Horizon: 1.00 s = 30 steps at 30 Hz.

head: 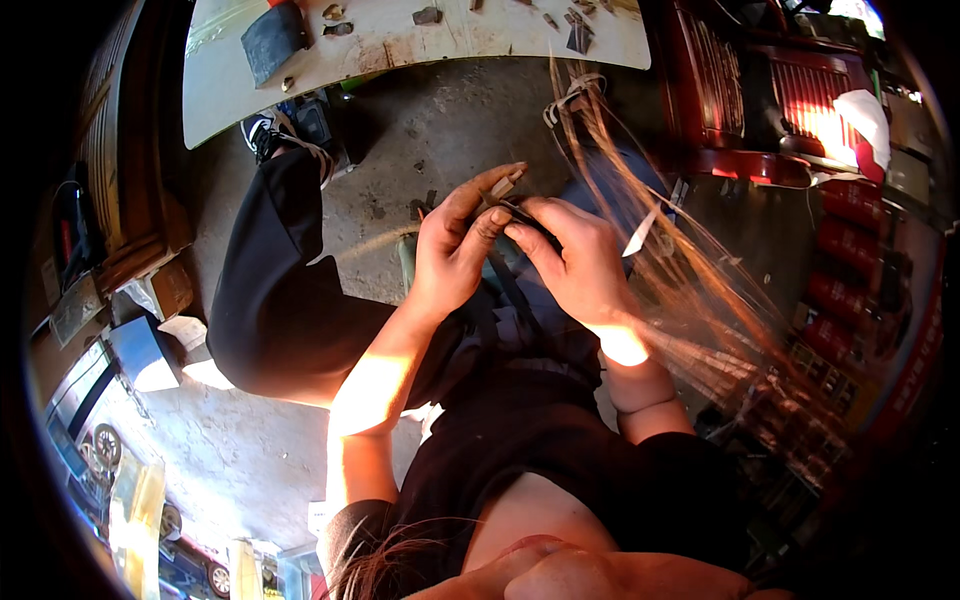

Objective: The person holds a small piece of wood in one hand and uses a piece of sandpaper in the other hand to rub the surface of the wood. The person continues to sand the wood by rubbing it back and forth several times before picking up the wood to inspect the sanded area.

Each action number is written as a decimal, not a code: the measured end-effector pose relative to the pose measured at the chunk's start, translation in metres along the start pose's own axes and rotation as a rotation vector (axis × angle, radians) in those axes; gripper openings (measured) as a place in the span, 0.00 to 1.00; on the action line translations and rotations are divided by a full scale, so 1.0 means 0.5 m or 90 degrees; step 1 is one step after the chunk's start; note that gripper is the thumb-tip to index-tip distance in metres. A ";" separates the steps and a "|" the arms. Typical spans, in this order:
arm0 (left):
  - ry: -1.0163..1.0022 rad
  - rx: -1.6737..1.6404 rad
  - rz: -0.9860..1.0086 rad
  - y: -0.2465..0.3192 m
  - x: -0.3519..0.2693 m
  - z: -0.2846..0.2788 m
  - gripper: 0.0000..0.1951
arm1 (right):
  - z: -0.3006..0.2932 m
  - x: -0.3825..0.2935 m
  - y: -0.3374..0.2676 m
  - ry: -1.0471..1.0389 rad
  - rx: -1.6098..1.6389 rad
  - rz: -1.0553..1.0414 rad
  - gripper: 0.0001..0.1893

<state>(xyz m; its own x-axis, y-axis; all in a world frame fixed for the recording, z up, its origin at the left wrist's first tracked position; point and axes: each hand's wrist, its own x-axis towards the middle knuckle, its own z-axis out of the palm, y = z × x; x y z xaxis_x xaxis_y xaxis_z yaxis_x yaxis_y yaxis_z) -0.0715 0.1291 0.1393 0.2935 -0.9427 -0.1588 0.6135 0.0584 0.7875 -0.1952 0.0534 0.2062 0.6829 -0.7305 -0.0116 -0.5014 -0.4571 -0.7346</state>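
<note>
My left hand (459, 232) pinches a small, light-brown, block-like piece (505, 186) between thumb and fingers, in front of my lap. My right hand (574, 251) meets it there, its thumb and fingers closed on a thin dark tool (527, 216) whose tip lies against or close beside the piece; its kind cannot be told. The fingertips are stained brown. Long strands of hair (637, 187) hang blurred over the right side and partly cover what lies beyond my right hand.
A pale table (390, 52) ahead bears a dark grey block (271, 43) and several small brown and dark pieces. Red-brown wooden chairs (750, 82) stand at the right, near stacked red boxes (847, 247). Wooden furniture (112, 150) is at the left.
</note>
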 end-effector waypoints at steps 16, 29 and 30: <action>-0.006 0.044 0.035 -0.009 0.000 -0.010 0.17 | 0.010 -0.004 -0.002 0.025 -0.012 -0.010 0.12; 0.061 0.072 0.081 -0.023 -0.001 -0.015 0.15 | 0.019 0.000 0.000 0.068 -0.039 -0.034 0.11; 0.068 0.087 0.083 -0.025 -0.002 -0.016 0.15 | 0.019 0.000 0.000 0.074 -0.038 -0.035 0.11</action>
<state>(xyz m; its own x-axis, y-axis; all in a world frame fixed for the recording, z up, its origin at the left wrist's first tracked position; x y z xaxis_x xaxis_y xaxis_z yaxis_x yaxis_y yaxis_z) -0.0735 0.1320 0.1247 0.4435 -0.8899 -0.1068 0.4624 0.1251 0.8778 -0.1902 0.0584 0.1995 0.6457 -0.7558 0.1088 -0.4985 -0.5252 -0.6897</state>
